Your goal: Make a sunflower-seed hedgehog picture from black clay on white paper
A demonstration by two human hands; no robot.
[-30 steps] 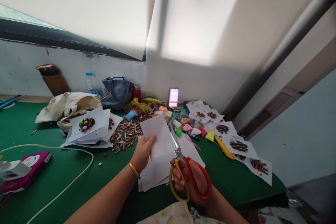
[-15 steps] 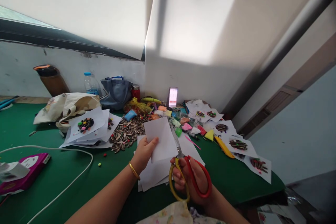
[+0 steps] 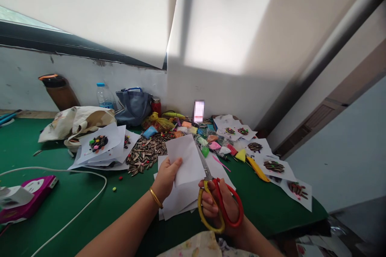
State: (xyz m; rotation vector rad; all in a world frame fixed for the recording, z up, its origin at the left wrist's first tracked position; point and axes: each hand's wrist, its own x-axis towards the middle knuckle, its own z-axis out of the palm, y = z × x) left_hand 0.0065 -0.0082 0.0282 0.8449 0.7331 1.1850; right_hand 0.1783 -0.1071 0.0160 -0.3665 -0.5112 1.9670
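Note:
My left hand (image 3: 166, 179), with a gold bangle (image 3: 156, 198) on its wrist, pinches a folded white paper sheet (image 3: 183, 160) upright. My right hand (image 3: 217, 202) grips scissors (image 3: 214, 204) with yellow and red handles. Their narrow steel blades (image 3: 204, 167) rise along the sheet's right edge, and I cannot tell whether they cut into it. A loose stack of white paper (image 3: 177, 200) lies under both hands.
A heap of striped sunflower seeds (image 3: 144, 154) and seed-decorated sheets (image 3: 99, 142) lie left of the hands on a green table (image 3: 75, 196). Clay packets (image 3: 208, 140) and more sheets (image 3: 274, 166) lie beyond. A white cable (image 3: 75, 204) runs left, beside a magenta box (image 3: 28, 204).
The sheet in my left hand has turned more upright and shifted right. My right hand and the scissors handles have moved slightly right.

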